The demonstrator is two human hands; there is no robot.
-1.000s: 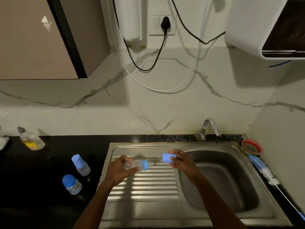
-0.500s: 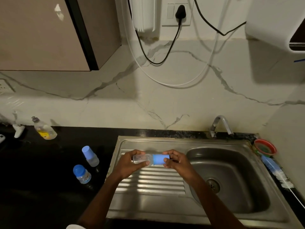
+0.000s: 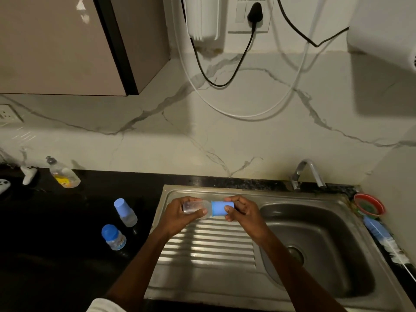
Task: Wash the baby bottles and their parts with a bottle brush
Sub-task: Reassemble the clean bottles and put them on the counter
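Over the ribbed drainboard I hold a small clear baby bottle (image 3: 194,208) sideways; my left hand (image 3: 180,216) grips its body. My right hand (image 3: 246,213) pinches the blue cap (image 3: 219,208), which sits on the bottle's neck. Two more baby bottles with blue caps stand on the black counter to the left, one farther back (image 3: 126,213) and one nearer (image 3: 113,237). The blue and white bottle brush (image 3: 380,236) lies on the counter along the sink's right edge.
The steel sink (image 3: 333,224) has its basin on the right and a tap (image 3: 307,173) behind it. A red bowl (image 3: 369,204) sits at the back right. A dish soap bottle (image 3: 63,174) and white controllers (image 3: 28,174) are on the far left counter.
One second ago the cap was apart from the bottle in my right hand. It has since been brought onto the bottle's neck. The camera view shifted left and down.
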